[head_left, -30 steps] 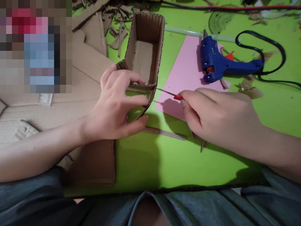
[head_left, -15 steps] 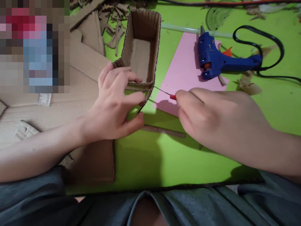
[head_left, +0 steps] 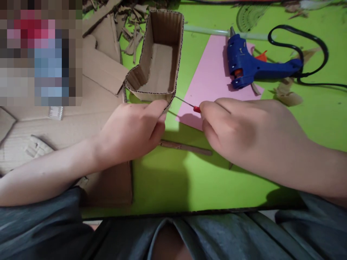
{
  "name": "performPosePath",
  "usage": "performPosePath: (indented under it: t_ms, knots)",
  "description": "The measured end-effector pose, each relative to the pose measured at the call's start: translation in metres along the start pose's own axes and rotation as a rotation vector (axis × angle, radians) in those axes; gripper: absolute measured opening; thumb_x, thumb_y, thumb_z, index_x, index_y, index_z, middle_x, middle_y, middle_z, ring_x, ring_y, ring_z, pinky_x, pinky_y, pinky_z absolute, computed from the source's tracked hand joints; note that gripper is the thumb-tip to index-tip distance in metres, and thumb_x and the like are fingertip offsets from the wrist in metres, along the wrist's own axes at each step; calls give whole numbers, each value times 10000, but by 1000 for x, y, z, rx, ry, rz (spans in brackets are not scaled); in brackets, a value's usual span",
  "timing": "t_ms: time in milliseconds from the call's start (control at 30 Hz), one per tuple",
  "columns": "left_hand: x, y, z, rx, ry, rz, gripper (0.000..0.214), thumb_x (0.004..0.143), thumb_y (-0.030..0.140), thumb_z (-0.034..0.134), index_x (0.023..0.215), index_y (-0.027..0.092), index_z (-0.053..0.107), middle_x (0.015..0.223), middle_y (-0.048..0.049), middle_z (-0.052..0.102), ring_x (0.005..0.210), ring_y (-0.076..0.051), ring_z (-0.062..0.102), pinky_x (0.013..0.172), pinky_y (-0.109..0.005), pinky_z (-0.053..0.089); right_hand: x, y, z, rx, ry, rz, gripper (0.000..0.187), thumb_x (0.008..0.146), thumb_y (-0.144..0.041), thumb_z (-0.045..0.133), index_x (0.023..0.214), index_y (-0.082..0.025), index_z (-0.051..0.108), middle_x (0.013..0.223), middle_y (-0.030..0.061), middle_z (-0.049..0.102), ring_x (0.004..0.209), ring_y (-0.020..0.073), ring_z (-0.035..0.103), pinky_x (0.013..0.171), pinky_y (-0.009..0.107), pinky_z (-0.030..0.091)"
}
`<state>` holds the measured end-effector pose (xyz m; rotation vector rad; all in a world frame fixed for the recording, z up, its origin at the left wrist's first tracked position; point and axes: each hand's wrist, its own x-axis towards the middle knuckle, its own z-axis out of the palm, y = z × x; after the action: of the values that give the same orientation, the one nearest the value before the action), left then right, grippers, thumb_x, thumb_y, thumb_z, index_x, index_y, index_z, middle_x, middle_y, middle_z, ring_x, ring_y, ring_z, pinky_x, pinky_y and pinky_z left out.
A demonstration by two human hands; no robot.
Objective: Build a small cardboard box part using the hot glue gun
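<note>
A cardboard box (head_left: 162,66), open at the top and with an angled wall on its left, stands on the green table. My left hand (head_left: 132,131) is closed at its near right corner, thumb and forefinger pinching a cardboard strip that sticks out past that corner. My right hand (head_left: 244,133) grips a thin metal tool with a red end (head_left: 196,108); most of its handle is hidden in the fist. The tool's shaft runs left to the box corner, where its tip meets the cardboard. Whether the tip goes into the board I cannot tell.
A blue glue gun (head_left: 241,65) with a black cord lies on pink paper (head_left: 203,72). Behind are a clear glue stick (head_left: 200,30) and a protractor (head_left: 245,16). Cardboard sheets (head_left: 105,119) and scraps spread leftward. A narrow cardboard strip (head_left: 187,147) lies in front.
My left hand has moved off the box's near wall and rim, and its spread fingers have closed on the strip at the corner. My right hand and the tool have barely shifted.
</note>
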<state>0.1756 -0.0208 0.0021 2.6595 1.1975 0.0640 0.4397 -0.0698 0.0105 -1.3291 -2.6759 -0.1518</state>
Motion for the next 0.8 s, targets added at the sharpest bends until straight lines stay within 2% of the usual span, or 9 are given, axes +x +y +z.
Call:
performPosePath:
  t_ms: [200, 367, 533, 700, 800]
  knots:
    - [-2, 2, -1, -20, 16, 32, 240, 1064, 228, 431, 905, 251, 609, 662, 0, 469, 592, -218, 401, 632, -379, 287, 0, -5, -5, -44, -28, 22, 341, 1049, -54, 464, 968, -144, 782, 700, 32, 585, 582, 212, 507, 589, 367, 260]
    - [1, 7, -5, -42, -50, 26, 276, 1077, 237, 387, 874, 263, 571, 678, -9, 447, 589, -225, 378, 627, -405, 273, 7, -7, -5, -55, -90, 46, 337, 1049, -77, 459, 954, -157, 771, 674, 19, 531, 580, 206, 426, 603, 365, 228]
    - [3, 8, -2, -33, -74, -1, 290, 1070, 248, 392, 893, 261, 621, 684, -30, 499, 595, -237, 407, 646, -424, 291, 17, -7, -8, -18, -229, 78, 351, 1062, -91, 425, 945, -185, 743, 694, 29, 543, 595, 206, 330, 619, 375, 180]
    - [5, 8, -4, 4, -118, -18, 317, 1063, 249, 388, 997, 234, 698, 715, -62, 577, 625, -263, 497, 650, -426, 329, 13, -6, -9, -68, -261, 76, 305, 1086, -125, 468, 1014, -167, 761, 762, 74, 665, 614, 224, 484, 633, 382, 197]
    - [6, 8, -6, 5, -137, -21, 356, 1067, 233, 371, 1026, 220, 725, 725, -70, 606, 633, -269, 537, 646, -419, 347, 12, -6, -13, -55, -246, 76, 344, 1110, -128, 442, 1045, -157, 779, 761, 75, 682, 608, 224, 499, 640, 393, 200]
